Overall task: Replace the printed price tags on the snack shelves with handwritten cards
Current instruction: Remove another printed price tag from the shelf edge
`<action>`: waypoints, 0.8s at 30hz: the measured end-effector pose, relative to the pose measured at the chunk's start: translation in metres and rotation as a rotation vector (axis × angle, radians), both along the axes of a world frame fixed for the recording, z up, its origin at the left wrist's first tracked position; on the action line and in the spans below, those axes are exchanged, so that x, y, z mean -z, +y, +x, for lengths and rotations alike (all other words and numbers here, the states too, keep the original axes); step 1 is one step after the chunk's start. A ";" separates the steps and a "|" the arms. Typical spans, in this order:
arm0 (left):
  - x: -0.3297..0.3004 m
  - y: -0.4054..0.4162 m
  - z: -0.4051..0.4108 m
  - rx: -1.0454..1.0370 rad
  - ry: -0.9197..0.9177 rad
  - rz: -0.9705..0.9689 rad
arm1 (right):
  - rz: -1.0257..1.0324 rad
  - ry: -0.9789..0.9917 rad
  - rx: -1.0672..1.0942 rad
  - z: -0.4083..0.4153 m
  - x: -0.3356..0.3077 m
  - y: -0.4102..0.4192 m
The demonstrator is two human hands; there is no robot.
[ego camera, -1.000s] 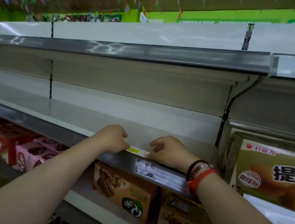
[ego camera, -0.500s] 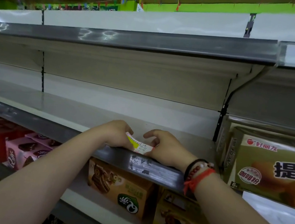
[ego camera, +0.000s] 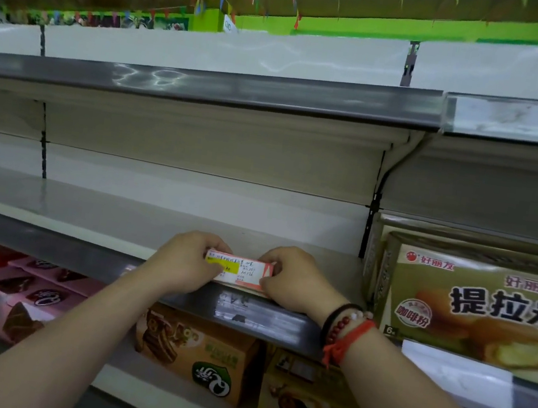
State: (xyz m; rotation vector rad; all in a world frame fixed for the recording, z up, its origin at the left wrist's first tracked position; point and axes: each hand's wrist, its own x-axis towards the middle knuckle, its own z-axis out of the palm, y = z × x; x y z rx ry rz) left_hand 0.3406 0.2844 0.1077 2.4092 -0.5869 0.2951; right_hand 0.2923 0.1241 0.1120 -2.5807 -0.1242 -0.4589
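Note:
A small price card (ego camera: 240, 270), white with a red border and a yellow patch, stands upright just above the grey label rail (ego camera: 265, 319) of the middle shelf. My left hand (ego camera: 182, 266) pinches its left end and my right hand (ego camera: 294, 281) pinches its right end. Handwriting shows on the card's face. The card's lower edge sits at the top of the rail. A printed label behind clear plastic shows on the rail just below the card. The shelf board (ego camera: 121, 214) behind my hands is bare.
A green cake box (ego camera: 478, 302) stands on the same shelf at the right. Below the rail are an orange snack box (ego camera: 201, 353), a yellow box (ego camera: 308, 406) and pink boxes (ego camera: 19, 300). An upper shelf rail (ego camera: 208, 84) runs overhead.
The card lay flat at the rail's top edge, then tilted up; now both hands hold it upright facing me. The camera view has dropped slightly.

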 end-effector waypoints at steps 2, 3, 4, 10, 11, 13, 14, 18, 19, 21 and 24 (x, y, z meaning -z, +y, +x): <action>0.000 -0.004 -0.004 -0.001 -0.029 -0.089 | 0.071 -0.058 0.014 -0.004 -0.002 -0.001; 0.000 -0.006 -0.006 0.007 -0.033 -0.158 | 0.132 -0.083 0.009 -0.006 -0.002 -0.001; -0.001 -0.009 -0.010 0.020 -0.030 -0.234 | 0.196 -0.107 -0.001 -0.008 -0.003 -0.001; -0.005 -0.021 -0.038 0.140 0.018 -0.571 | 0.462 -0.192 -0.029 -0.032 -0.009 -0.010; -0.004 -0.022 -0.045 0.166 0.051 -0.618 | 0.486 -0.189 -0.035 -0.039 -0.010 -0.014; -0.001 -0.025 -0.060 0.224 0.119 -0.689 | 0.519 -0.172 -0.049 -0.059 -0.010 -0.020; 0.001 -0.027 -0.067 0.252 0.145 -0.710 | 0.534 -0.163 -0.061 -0.069 -0.009 -0.023; 0.016 -0.041 -0.101 0.359 0.286 -0.733 | 0.598 -0.126 -0.064 -0.117 0.009 -0.040; 0.021 -0.046 -0.109 0.384 0.325 -0.737 | 0.622 -0.129 -0.057 -0.128 0.016 -0.044; 0.037 -0.056 -0.125 0.422 0.393 -0.737 | 0.663 -0.129 -0.033 -0.150 0.033 -0.054; 0.069 -0.077 -0.148 0.481 0.484 -0.696 | 0.702 -0.110 0.034 -0.183 0.066 -0.072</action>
